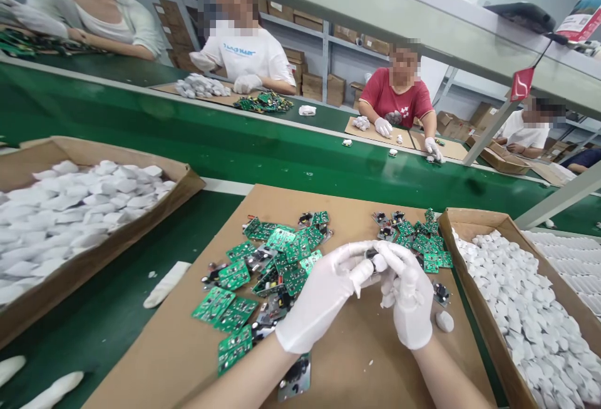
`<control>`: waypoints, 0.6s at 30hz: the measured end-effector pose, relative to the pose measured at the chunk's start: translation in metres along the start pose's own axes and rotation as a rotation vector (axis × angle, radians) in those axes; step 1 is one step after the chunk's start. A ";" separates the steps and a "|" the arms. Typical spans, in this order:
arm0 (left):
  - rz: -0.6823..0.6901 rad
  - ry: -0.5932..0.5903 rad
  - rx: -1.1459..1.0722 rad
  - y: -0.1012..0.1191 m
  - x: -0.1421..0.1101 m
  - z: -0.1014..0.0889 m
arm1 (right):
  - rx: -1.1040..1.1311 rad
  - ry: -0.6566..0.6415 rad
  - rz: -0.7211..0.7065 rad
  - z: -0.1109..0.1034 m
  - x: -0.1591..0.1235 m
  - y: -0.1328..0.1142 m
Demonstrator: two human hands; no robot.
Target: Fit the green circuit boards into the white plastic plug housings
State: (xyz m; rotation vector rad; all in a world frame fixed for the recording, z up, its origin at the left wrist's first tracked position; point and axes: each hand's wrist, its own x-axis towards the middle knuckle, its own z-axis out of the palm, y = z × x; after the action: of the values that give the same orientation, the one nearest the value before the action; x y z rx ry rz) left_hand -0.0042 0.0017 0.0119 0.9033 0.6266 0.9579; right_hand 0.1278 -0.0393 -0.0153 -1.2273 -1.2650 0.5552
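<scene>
My left hand point(323, 290) and my right hand point(409, 299), both in white gloves, meet above the brown cardboard sheet point(342, 371). Between their fingertips is a small dark part with a white putty-like lump point(378, 263); the fingers hide most of it. Green circuit boards point(235, 274) with components lie in a loose pile left of and behind my left hand. Another group of circuit boards point(425, 243) lies just beyond my right hand. Beside my right wrist rests a rounded white lump point(444, 321). One board point(297, 379) sits partly under my left forearm.
Cardboard trays full of white lumps stand at left point(188, 183) and right point(469, 309). A long white piece point(166, 284) lies on the green table point(126, 321). Across the green conveyor point(263, 152), several gloved co-workers sit at boards and white pieces. A slanted metal post point(539, 202) rises at right.
</scene>
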 end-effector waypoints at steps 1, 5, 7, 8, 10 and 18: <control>0.000 -0.003 -0.007 0.000 0.000 -0.001 | -0.030 -0.020 -0.045 -0.001 -0.001 0.003; -0.009 -0.007 -0.022 -0.004 -0.001 -0.003 | -0.271 -0.033 -0.305 -0.003 -0.004 0.018; -0.013 0.008 -0.025 -0.006 0.000 -0.004 | -0.376 -0.024 -0.436 -0.001 -0.005 0.020; -0.015 0.017 -0.022 -0.006 0.001 -0.004 | -0.417 -0.022 -0.495 0.000 -0.005 0.020; -0.015 0.042 0.001 -0.006 0.002 -0.005 | -0.477 -0.017 -0.588 0.002 -0.005 0.018; 0.000 0.061 -0.011 0.006 -0.001 -0.002 | -0.487 -0.111 -0.497 0.003 -0.005 0.010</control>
State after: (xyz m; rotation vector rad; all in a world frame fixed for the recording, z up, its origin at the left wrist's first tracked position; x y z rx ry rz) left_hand -0.0088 0.0029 0.0166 0.8675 0.6723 0.9908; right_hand 0.1264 -0.0391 -0.0270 -1.2149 -1.7943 -0.0571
